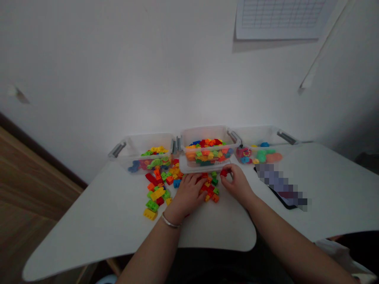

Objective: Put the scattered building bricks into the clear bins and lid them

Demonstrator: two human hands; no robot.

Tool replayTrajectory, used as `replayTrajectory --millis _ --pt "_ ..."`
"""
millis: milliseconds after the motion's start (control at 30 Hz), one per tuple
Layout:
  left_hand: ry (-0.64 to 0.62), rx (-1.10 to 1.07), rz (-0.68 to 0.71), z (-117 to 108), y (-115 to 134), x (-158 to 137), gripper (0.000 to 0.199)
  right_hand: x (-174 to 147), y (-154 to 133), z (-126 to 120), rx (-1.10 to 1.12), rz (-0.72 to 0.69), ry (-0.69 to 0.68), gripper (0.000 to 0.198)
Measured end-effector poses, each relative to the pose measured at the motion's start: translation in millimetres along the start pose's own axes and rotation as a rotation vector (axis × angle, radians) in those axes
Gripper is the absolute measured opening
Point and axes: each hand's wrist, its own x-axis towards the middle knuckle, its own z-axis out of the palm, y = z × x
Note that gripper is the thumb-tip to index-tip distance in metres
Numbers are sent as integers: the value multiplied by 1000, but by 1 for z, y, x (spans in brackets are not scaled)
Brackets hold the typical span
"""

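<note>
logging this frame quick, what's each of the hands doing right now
left hand: open, palm down on the loose bricks
right hand: fingers pinching a red brick

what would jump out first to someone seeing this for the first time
The bright heap of loose bricks on the white table, spilled in front of three clear tubs along the wall; the middle tub is the fullest. Next, the two hands: the left hand rests on the bricks, and the right hand pinches a red brick.

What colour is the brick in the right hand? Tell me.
Red. The brick sits at the right hand's fingertips, clearest in the head view.
</note>
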Motion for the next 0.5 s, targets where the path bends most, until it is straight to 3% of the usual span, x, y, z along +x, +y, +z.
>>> replayTrajectory --millis 133,300,500 --pt "-8 6 -3 0 -1 0 43 13 -12 -8 -54 -134 155 17" --pt "-10 -1 -4 1 -1 0 44 37 -20 -21 -87 -99 311 19" --pt "-2 -6 1 2 -3 -1 44 79 -14 -31 -88 -84 320 19"
